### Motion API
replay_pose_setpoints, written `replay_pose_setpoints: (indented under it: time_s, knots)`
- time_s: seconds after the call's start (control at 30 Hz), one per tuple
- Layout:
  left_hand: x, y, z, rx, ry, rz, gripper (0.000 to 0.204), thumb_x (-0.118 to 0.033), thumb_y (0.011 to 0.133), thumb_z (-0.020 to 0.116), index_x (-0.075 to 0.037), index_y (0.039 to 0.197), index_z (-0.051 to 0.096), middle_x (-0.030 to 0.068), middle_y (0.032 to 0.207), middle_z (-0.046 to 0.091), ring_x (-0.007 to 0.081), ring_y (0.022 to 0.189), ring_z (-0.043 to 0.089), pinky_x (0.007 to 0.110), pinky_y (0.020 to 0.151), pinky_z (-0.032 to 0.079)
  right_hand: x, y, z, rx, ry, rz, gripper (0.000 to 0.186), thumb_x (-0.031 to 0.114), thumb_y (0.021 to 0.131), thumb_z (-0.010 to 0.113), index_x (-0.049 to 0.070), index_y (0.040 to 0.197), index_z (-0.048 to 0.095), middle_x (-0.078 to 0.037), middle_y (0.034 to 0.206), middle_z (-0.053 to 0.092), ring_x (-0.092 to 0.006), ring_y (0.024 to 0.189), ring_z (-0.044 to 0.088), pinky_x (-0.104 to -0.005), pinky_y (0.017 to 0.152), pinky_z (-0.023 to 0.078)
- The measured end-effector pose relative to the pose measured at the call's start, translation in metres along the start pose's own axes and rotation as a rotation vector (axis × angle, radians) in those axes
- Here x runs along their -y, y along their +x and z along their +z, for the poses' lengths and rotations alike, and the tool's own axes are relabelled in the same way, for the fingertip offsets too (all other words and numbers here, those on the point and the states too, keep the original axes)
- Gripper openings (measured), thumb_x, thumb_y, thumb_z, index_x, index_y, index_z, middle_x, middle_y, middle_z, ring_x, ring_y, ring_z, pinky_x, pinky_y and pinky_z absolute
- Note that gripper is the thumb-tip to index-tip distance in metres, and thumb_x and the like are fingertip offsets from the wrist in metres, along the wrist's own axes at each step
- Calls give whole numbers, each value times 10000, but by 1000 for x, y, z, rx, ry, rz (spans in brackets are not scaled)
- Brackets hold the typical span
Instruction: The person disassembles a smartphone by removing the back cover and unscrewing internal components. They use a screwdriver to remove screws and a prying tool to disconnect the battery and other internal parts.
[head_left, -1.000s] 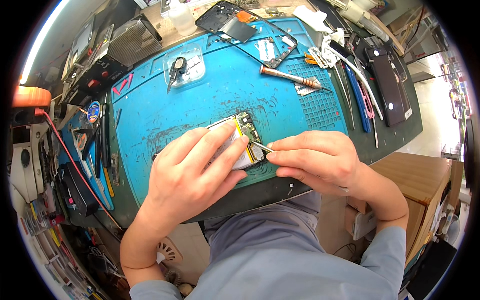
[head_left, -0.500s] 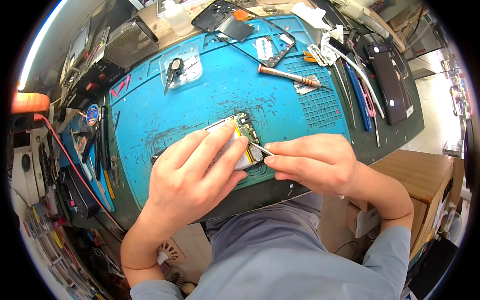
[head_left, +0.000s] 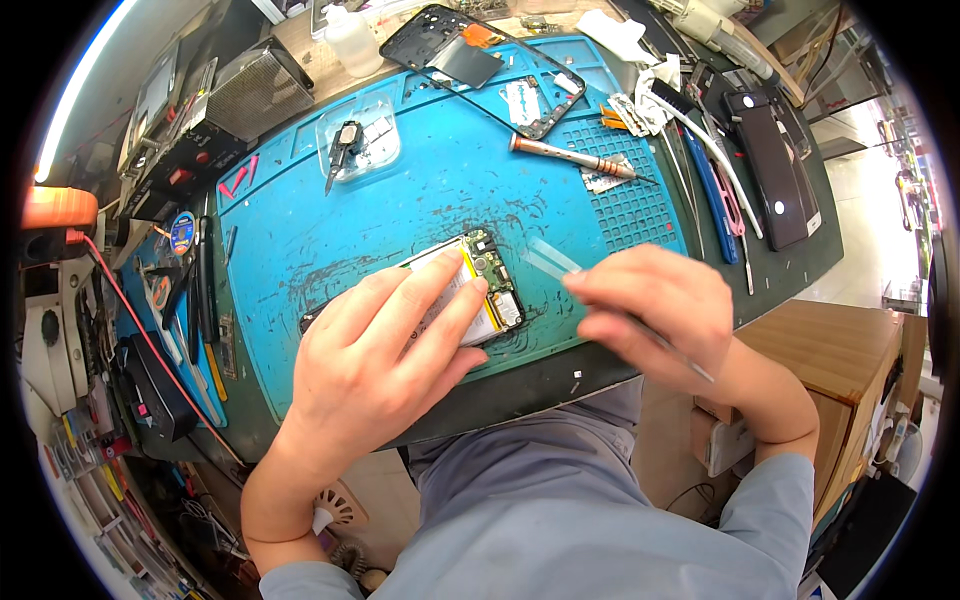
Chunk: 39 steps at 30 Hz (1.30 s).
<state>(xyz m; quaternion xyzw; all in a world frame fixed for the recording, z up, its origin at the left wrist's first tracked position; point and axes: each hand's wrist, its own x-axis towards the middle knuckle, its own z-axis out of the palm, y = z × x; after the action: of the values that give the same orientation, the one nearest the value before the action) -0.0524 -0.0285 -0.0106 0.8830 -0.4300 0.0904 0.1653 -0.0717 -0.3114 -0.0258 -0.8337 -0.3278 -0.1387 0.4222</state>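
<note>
An opened smartphone (head_left: 508, 306), its green circuit board and white battery with a yellow strip exposed, lies on the blue mat. My left hand (head_left: 375, 350) holds it down, fingertips on the battery and the board's edge, thumb along the near side; the palm covers much of the phone. To the right of the phone, my right hand (head_left: 655, 315) is closed around metal tweezers (head_left: 550, 260). Their two tips are apart, blurred by motion, raised beside the board with nothing visible between them.
Across the blue mat (head_left: 330, 230) are a clear tray (head_left: 385, 160) of small parts, a screwdriver (head_left: 570, 155) and an empty phone frame (head_left: 530, 125). Tools and a dark phone (head_left: 772, 175) lie at right; more tools and a mesh-sided box (head_left: 265, 85) at left. A wooden cabinet (head_left: 820, 350) stands right.
My right hand has lifted the tweezers off the phone's board and drawn back to the right, their tips now apart and upward. My left hand stays on the phone.
</note>
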Motion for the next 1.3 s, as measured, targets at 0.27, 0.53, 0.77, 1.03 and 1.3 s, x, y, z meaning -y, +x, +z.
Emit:
replay_pose_setpoints:
  time_s: [0.27, 0.53, 0.77, 1.03, 1.3]
  knots:
    - [-2, -6, -8, -89, -172, -213, 788, -259, 649, 920, -46, 1364, 665, 142, 1309, 642, 313, 1026, 670, 416, 896, 565, -6, 9, -26, 20, 370, 342, 230, -54, 991, 633, -34, 1210, 699, -127, 1103, 729, -205, 953, 744, -311, 759, 608]
    - [-2, 4, -6, 36, -132, -213, 926, -229, 627, 950, -46, 1458, 587, 142, 1303, 657, 370, 1167, 617, 475, 1011, 506, -7, 28, -13, 146, -227, 48, 170, -24, 864, 742, 37, 1015, 694, -109, 915, 639, -295, 840, 688, -381, 727, 552]
    - [8, 3, -1, -35, -136, -111, 885, -206, 600, 949, -40, 1406, 625, 143, 1258, 673, 362, 1092, 652, 467, 954, 538, -15, 24, 6, 96, -236, 41, 147, 41, 815, 793, 62, 918, 690, -60, 830, 635, -263, 741, 651, -381, 630, 521]
    - [13, -5, 7, -84, -173, -116, 930, -267, 608, 979, -10, 1411, 587, 172, 1229, 724, 355, 1057, 716, 442, 909, 584, -18, 18, 12, -12, -214, 14, 193, 76, 723, 818, 98, 837, 663, -28, 799, 618, -233, 693, 628, -363, 588, 499]
    - [12, -3, 6, -95, -170, -113, 911, -308, 622, 988, -5, 1391, 604, 147, 1201, 751, 321, 1022, 742, 394, 863, 615, -20, 13, 15, 9, -236, 10, 223, 176, 782, 788, 96, 792, 580, -40, 796, 570, -238, 748, 639, -377, 629, 518]
